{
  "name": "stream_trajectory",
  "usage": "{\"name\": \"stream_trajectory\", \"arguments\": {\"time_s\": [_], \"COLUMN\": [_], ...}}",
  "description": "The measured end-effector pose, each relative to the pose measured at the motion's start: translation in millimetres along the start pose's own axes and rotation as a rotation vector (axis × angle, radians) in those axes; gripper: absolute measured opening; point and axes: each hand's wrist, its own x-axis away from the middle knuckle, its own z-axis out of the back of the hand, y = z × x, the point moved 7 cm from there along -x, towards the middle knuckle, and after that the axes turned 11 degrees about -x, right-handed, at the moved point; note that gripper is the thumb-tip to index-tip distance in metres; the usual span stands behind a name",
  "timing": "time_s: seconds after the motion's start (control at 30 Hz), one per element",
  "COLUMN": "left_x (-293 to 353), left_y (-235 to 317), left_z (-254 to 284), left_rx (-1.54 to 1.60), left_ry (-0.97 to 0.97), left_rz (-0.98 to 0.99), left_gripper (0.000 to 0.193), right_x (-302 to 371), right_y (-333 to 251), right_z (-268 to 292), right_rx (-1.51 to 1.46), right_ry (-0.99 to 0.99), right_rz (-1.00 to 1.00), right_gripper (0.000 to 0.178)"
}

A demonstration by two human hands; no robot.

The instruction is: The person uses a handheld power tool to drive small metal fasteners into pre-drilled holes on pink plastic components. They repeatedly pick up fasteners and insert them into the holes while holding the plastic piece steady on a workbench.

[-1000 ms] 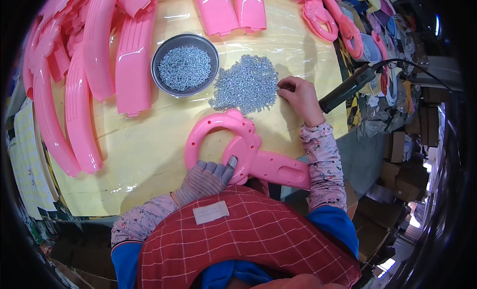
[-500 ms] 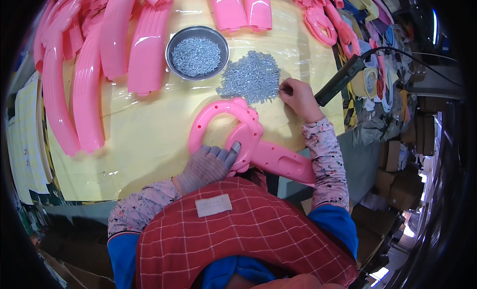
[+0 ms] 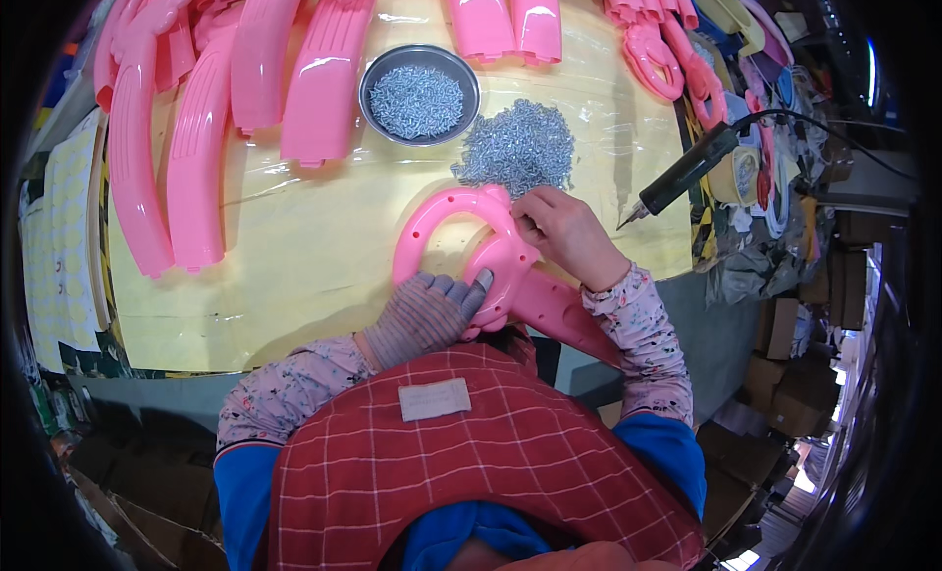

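My left hand (image 3: pixel 424 318), in a grey striped fingerless glove, grips a pink plastic part (image 3: pixel 508 269) at the table's near edge. That part has a ring-shaped end and a broad arm, with several small holes along it; its thumb-side face lies under my left thumb. My right hand (image 3: pixel 574 237), bare, has its fingertips pinched at the part's upper right edge. Whatever is in that pinch is hidden. Just beyond the part lies a loose heap of small silver screws (image 3: pixel 518 144). A round metal bowl (image 3: pixel 474 88) holding more screws stands left of the heap.
A black corded electric screwdriver (image 3: pixel 689 171) hangs at the right, its tip over the table. Long curved pink pieces (image 3: pixel 324 80) lie at the far left, more pink pieces (image 3: pixel 536 26) at the back. Ring-shaped pink parts (image 3: pixel 653 66) sit far right, near a yellow tub (image 3: pixel 731 179).
My right hand has moved from the screw heap's right edge, left and nearer, onto the pink part. My left hand keeps its hold. The whole view has shifted slightly.
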Motion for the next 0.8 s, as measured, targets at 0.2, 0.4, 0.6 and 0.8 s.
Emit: {"name": "stream_trajectory", "arguments": {"time_s": [0.2, 0.4, 0.6, 0.8], "left_x": [0, 0, -2, -1], "left_y": [0, -1, -1, 0], "left_z": [-2, -2, 0, -1], "left_rx": [0.011, 0.011, 0.022, 0.021], "left_ry": [-0.02, -0.027, -0.038, -0.037], "left_rz": [-0.001, -0.002, 0.002, 0.005], "left_gripper": [0.074, 0.074, 0.072, 0.073], "right_x": [0, -4, 4, -4], "right_y": [29, 35, 40, 27], "right_z": [-2, -3, -5, -2], "right_rx": [-0.35, -0.387, -0.459, -0.209], "right_ry": [-0.047, -0.082, -0.016, -0.104], "right_rz": [-0.176, -0.231, -0.298, -0.156], "right_gripper": [0.016, 0.016, 0.014, 0.013]}}
